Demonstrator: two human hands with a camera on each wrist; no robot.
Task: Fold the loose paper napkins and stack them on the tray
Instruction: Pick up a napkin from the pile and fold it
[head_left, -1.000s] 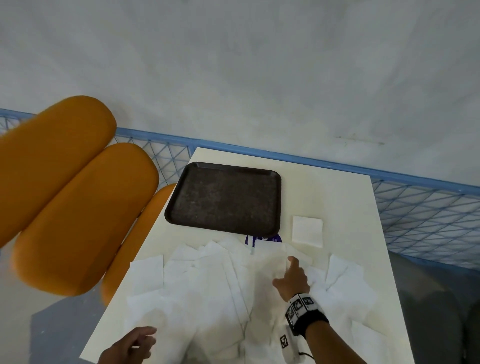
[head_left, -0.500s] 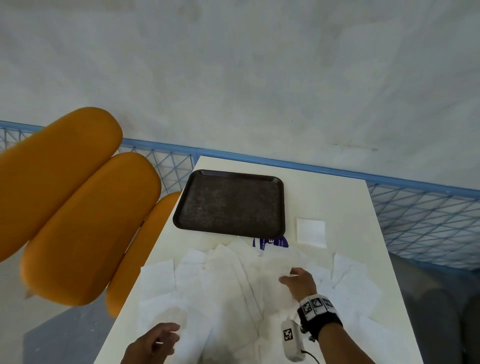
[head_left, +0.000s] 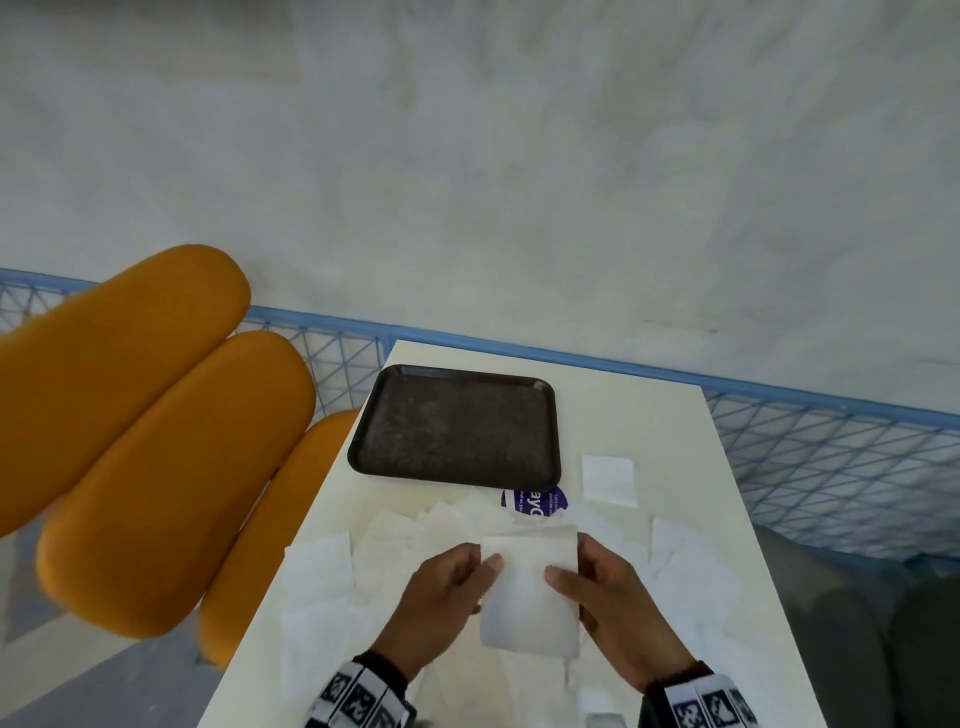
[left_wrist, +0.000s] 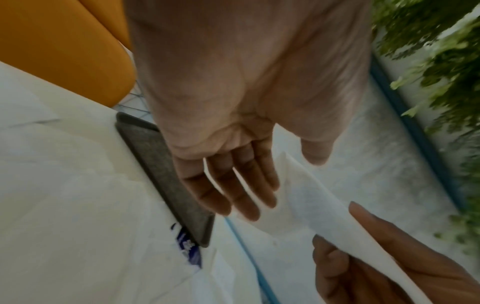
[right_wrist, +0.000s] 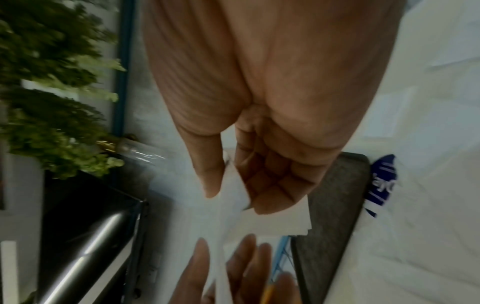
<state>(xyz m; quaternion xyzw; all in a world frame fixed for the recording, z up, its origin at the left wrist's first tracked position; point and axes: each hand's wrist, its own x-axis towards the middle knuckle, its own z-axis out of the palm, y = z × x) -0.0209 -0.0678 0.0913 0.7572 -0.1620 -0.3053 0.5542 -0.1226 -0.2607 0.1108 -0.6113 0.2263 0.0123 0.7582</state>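
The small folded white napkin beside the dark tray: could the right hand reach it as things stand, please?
Probably yes: the small folded white napkin lies uncovered ahead of the right hand, though that hand now pinches a white paper napkin.

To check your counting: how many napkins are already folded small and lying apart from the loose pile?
1: a folded napkin on the table, right of the tray. Others may be hidden in the pile.
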